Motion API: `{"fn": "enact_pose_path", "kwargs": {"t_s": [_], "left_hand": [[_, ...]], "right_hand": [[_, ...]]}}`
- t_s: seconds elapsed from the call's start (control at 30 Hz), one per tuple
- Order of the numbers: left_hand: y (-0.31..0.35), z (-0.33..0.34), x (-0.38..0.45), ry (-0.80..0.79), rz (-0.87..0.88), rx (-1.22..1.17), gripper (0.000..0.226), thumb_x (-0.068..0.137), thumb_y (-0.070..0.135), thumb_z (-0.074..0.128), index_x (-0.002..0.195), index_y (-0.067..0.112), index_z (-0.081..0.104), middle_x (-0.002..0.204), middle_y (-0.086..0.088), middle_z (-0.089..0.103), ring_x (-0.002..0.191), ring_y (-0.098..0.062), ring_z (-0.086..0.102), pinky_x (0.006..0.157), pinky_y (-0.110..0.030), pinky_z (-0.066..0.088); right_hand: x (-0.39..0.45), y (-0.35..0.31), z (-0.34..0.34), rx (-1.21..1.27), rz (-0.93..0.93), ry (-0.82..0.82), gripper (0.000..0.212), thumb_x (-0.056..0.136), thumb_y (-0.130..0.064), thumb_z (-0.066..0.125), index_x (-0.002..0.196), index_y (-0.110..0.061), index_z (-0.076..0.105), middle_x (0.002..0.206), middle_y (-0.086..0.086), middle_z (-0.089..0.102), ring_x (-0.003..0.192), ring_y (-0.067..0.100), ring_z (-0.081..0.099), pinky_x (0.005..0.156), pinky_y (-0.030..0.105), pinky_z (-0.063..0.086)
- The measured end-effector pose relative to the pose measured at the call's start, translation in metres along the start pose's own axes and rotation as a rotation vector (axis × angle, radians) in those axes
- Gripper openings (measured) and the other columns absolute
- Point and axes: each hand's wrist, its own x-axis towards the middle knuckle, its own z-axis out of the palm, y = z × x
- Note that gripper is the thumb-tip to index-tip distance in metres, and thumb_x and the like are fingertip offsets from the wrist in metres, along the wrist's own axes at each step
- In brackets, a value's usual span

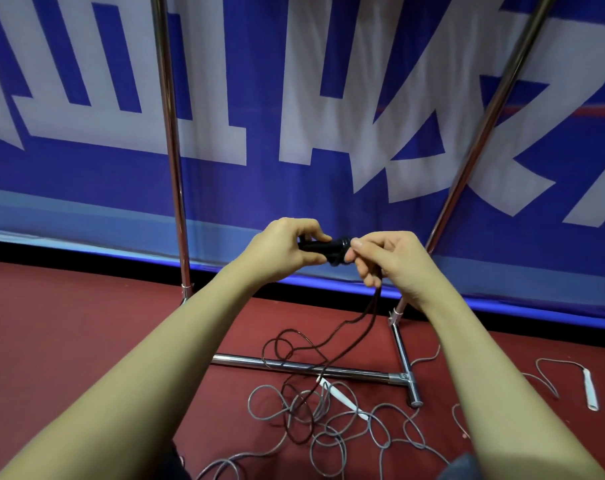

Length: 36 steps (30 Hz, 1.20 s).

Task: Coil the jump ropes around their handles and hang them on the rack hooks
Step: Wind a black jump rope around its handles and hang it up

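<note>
two hands | left hand (280, 249) grips black handles (323, 250) | right hand (386, 258) fingers pinch dark rope (349, 327)

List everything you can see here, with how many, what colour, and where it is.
black handles: two, black, held together between both hands
dark rope: one, dark brown, hanging from the handles to the floor
grey rope: at least one, grey, tangled on the floor by the rack base
white handles: two, white, one at far right, one in the tangle
rack: one, chrome, poles and base bars
banner: one, blue and white, behind the rack
floor: dark red
left hand: grips the handles
right hand: pinches the handle ends
</note>
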Motion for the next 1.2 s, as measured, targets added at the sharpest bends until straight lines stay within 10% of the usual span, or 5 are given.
{"fn": "enact_pose_path", "kwargs": {"t_s": [0.17,0.37,0.67,0.8,1.2], "left_hand": [[0.010,-0.005,-0.007,-0.184,0.037,-0.109,0.034,0.076,0.006,0.080,0.075,0.037,0.064,0.096,-0.008,0.072,0.086,-0.028,0.066,0.087,-0.042,0.051],[0.020,-0.009,-0.012,-0.296,0.037,-0.241,0.020,0.075,0.003,0.079,0.084,0.018,0.070,0.089,0.001,0.074,0.067,-0.018,0.050,0.060,-0.032,0.040],[0.039,-0.010,-0.011,-0.113,0.096,-0.641,0.030,0.076,-0.007,0.072,0.080,0.023,0.073,0.069,-0.008,0.064,0.051,-0.017,0.043,0.047,-0.021,0.035],[0.045,-0.003,-0.006,0.065,0.024,-0.775,0.019,0.082,-0.003,0.070,0.093,0.013,0.065,0.068,-0.008,0.065,0.047,-0.015,0.040,0.044,-0.021,0.026],[0.019,0.006,0.004,0.205,-0.030,-0.362,0.017,0.083,0.013,0.073,0.092,0.026,0.067,0.072,-0.007,0.056,0.055,-0.013,0.041,0.059,-0.025,0.038]], "right_hand": [[0.001,0.001,-0.005,-0.111,-0.013,0.190,0.028,0.088,-0.022,0.068,0.063,-0.009,0.068,0.047,-0.003,0.050,0.041,0.006,0.036,0.043,0.016,0.031],[0.002,0.007,-0.011,-0.036,0.023,0.270,0.020,0.078,-0.025,0.077,0.063,-0.016,0.068,0.055,0.001,0.044,0.049,0.009,0.036,0.051,0.023,0.035],[0.004,0.006,-0.008,0.295,-0.029,0.236,0.040,0.092,0.003,0.049,0.065,-0.023,0.064,0.056,0.004,0.049,0.047,0.014,0.035,0.047,0.024,0.031],[0.005,0.012,0.001,0.346,-0.008,0.124,0.025,0.100,-0.013,0.046,0.085,-0.013,0.067,0.056,0.001,0.050,0.043,0.011,0.035,0.043,0.023,0.033],[0.003,0.016,0.012,0.328,0.107,-0.109,0.018,0.097,-0.006,0.046,0.091,0.001,0.061,0.055,0.001,0.053,0.045,0.014,0.049,0.049,0.025,0.048]]}}
